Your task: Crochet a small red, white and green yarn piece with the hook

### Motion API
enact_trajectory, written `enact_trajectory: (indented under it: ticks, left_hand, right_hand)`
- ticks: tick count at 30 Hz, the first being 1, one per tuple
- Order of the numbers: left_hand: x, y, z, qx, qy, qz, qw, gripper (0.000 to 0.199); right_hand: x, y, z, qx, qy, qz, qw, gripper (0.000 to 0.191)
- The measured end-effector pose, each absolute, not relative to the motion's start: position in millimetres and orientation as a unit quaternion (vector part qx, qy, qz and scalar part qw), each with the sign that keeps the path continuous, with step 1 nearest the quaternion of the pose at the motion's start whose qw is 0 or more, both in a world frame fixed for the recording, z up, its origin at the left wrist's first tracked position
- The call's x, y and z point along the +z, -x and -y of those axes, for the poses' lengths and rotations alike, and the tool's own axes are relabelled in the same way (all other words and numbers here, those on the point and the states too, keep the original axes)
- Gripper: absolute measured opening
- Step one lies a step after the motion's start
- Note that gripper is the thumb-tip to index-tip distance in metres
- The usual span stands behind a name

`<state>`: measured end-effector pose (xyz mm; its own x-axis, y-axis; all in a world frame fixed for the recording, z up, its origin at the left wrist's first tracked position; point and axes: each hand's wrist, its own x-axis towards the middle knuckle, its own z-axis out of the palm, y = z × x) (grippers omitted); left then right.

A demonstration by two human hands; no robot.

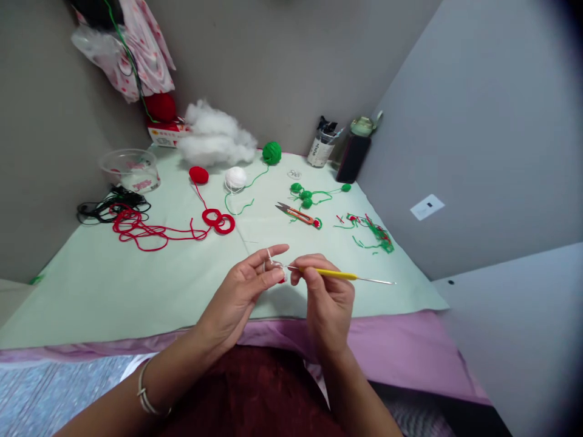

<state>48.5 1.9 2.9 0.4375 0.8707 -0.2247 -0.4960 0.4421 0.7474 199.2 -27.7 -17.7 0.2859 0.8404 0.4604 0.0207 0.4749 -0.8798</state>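
My left hand (pixel 248 280) pinches a small red and white crochet piece (pixel 283 277) between thumb and fingers. White yarn (pixel 269 256) loops over its raised index finger, and a strand leads back toward a white yarn ball (pixel 235 178). In my right hand (pixel 325 291) is a double-ended crochet hook (pixel 337 274) with a yellow grip, held like a pen. The hook's left tip meets the white yarn at the crochet piece; fingers partly hide the stitches. Both hands are above the front part of the table.
Orange thread snips (pixel 298 215) lie beyond my hands, near green crocheted pieces (pixel 306 195). Yarn scraps (pixel 380 233) are to the right. Red rings (pixel 218 221), tangled red yarn (pixel 141 229) and a clear tub (pixel 132 171) are left. Stuffing (pixel 216 136) and a dark bottle (pixel 353 155) stand behind.
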Motion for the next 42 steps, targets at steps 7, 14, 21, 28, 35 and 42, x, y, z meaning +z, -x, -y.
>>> enact_trajectory:
  ticks: [7, 14, 21, 28, 35, 42]
  left_hand:
    - [2, -51, 2, 0.456, -0.335, -0.318, 0.761, 0.029]
    - [4, -49, 2, 0.462, -0.359, -0.331, 0.741, 0.030]
    - [4, -47, 2, 0.445, -0.365, -0.352, 0.738, 0.028]
    - [7, -48, 2, 0.446, -0.365, -0.360, 0.734, 0.026]
    - [10, -49, 2, 0.452, -0.378, -0.355, 0.726, 0.015]
    - [10, -48, 2, 0.443, -0.391, -0.347, 0.729, 0.014]
  right_hand:
    - [-15, -191, 36, 0.181, 0.432, 0.591, 0.656, 0.027]
    - [-16, -193, 35, 0.256, 0.403, 0.556, 0.681, 0.020]
    - [-18, -196, 32, 0.337, 0.395, 0.455, 0.723, 0.018]
    - [-13, -196, 39, 0.240, 0.432, 0.499, 0.712, 0.018]
    - [-10, -196, 41, 0.259, 0.418, 0.513, 0.704, 0.020]
    - [-11, -197, 40, 0.266, 0.410, 0.510, 0.708, 0.019]
